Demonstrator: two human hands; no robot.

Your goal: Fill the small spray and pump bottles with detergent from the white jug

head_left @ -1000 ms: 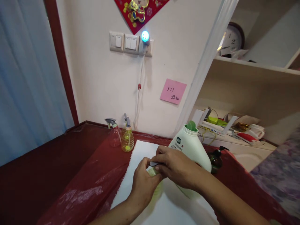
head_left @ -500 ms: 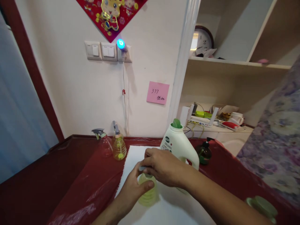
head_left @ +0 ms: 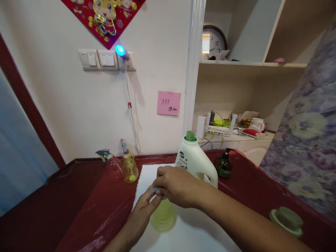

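A ribbed clear spray bottle [head_left: 163,217] of pale yellow-green liquid stands upright on a white sheet [head_left: 194,231]. My right hand [head_left: 178,185] is closed over the top of the bottle from the right, its fingers hiding most of the head. Between the fingers a grey-blue bit of the spray head [head_left: 154,189] shows. From the left, my left hand [head_left: 143,210] pinches at the bottle's neck and head, thumb and fingers close to the right fingertips. Right behind my right hand stands a pale green detergent jug [head_left: 195,157], uncapped, with a green spout in its mouth.
Two more spray bottles, one pinkish-clear [head_left: 113,163] and one yellow [head_left: 130,169], stand at the back left. A dark pump bottle [head_left: 223,165] is right of the jug. A green cap [head_left: 287,220] lies at the right on the red-covered table [head_left: 86,210]. Shelves [head_left: 236,64] rise behind.
My left thumb has moved up from the bottle's side to its neck. My right hand stays over the top. The whole view has shifted slightly to the right.
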